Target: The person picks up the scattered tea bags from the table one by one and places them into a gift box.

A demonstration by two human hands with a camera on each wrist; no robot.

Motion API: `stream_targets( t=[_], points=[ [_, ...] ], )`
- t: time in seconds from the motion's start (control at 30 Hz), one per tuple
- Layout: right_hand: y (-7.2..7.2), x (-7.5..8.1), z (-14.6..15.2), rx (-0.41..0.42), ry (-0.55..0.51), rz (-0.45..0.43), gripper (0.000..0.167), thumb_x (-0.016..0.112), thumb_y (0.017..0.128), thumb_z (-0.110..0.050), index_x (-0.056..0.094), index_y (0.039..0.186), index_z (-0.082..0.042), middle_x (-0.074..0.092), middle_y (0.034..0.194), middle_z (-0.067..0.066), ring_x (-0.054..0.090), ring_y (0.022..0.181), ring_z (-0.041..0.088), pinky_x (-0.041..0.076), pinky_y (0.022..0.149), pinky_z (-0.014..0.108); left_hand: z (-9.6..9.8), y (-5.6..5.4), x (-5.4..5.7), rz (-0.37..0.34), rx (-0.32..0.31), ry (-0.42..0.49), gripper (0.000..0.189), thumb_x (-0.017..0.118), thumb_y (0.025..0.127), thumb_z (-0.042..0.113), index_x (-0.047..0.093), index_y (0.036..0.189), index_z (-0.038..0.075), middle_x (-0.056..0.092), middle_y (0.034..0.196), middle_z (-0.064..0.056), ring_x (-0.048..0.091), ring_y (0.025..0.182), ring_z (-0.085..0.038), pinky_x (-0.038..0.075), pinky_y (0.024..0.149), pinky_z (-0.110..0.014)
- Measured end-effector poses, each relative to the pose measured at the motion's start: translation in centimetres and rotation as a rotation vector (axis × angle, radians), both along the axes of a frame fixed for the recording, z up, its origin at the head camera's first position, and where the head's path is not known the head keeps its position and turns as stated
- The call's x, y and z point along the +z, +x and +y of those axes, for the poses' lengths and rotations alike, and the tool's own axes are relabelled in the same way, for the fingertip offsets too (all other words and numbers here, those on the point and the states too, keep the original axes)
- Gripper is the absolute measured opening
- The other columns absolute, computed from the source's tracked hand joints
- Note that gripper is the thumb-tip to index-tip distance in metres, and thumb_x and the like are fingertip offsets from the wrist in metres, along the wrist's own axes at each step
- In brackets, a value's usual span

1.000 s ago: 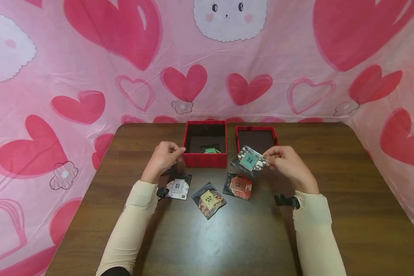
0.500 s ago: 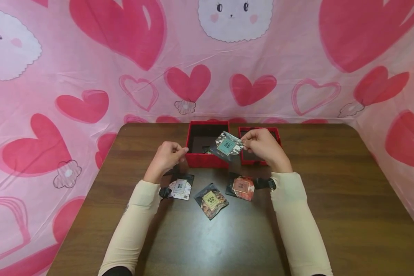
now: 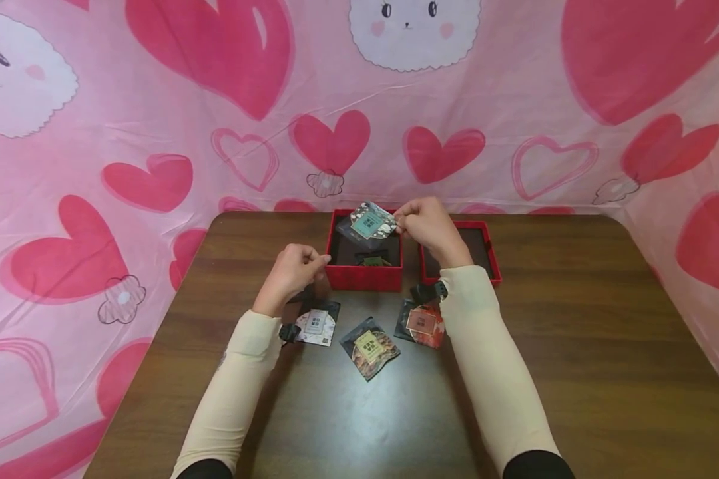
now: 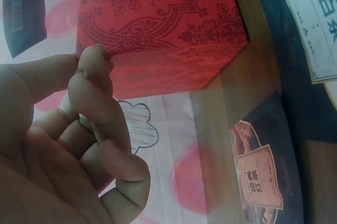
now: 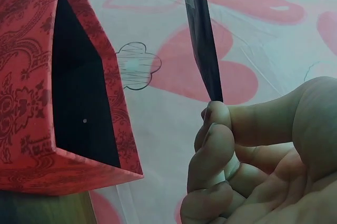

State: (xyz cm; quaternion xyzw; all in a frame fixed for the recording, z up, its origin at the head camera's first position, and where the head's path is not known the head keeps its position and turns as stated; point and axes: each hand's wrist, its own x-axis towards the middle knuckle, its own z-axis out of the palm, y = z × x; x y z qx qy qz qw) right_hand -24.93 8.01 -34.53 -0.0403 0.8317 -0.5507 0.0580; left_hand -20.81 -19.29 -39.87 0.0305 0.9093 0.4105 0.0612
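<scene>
The teal-labelled packet hung tilted above the mouth of the red box, carried only by your right hand, whose thumb and fingers pinched it at one end. Edge-on in the right wrist view it was thin and flat; you would have judged it light, a bendy pouch with smooth, perhaps slippery skin. An edge or corner seemed the place to take hold, since squeezing the middle might have crushed its contents. Your left hand pinched the box at its near left corner, thumb and index finger together; those walls looked stiff enough to bear it. Inside the box, by the near wall, lay a second packet. A shallow red tray sat just beside the box. Closer to you on the counter lay a white-labelled pouch, a yellow-labelled pouch and an orange-labelled pouch, all apart.
</scene>
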Motion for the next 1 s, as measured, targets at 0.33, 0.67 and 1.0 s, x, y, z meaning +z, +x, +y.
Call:
stream_targets(
  t=[0.33, 0.67, 1.0],
  points=[
    [0.0, -0.4, 0.1, -0.002, -0.012, -0.021, 0.02, 0.054, 0.094, -0.001, 0.07, 0.102, 0.008, 0.064, 0.093, 0.017, 0.06, 0.08, 0.026, 0.052, 0.071, 0.031, 0.0, 0.0, -0.1, 0.017, -0.006, -0.007, 0.033, 0.068, 0.098, 0.027, 0.072, 0.079, 0.001, 0.065, 0.066, -0.009, 0.053, 0.066, -0.021, 0.041, 0.059, -0.036],
    [0.1, -0.6, 0.2, 0.011, 0.006, -0.032, 0.019, 0.06, 0.097, -0.01, 0.071, 0.103, 0.005, 0.066, 0.092, 0.016, 0.063, 0.089, 0.036, 0.052, 0.073, 0.033, 0.0, 0.0, -0.3, 0.04, -0.014, -0.013, 0.033, 0.068, 0.098, 0.025, 0.071, 0.078, -0.001, 0.064, 0.062, -0.005, 0.054, 0.065, -0.021, 0.042, 0.058, -0.036],
    [0.4, -0.9, 1.1, 0.012, 0.015, -0.079, 0.024, 0.066, 0.098, -0.022, 0.07, 0.107, 0.001, 0.067, 0.095, 0.018, 0.063, 0.085, 0.032, 0.052, 0.085, 0.045, 0.0, -0.1, -0.3, 0.009, 0.0, -0.011, 0.032, 0.069, 0.097, 0.027, 0.071, 0.077, 0.003, 0.068, 0.076, -0.021, 0.055, 0.068, -0.023, 0.044, 0.061, -0.037]
  ],
)
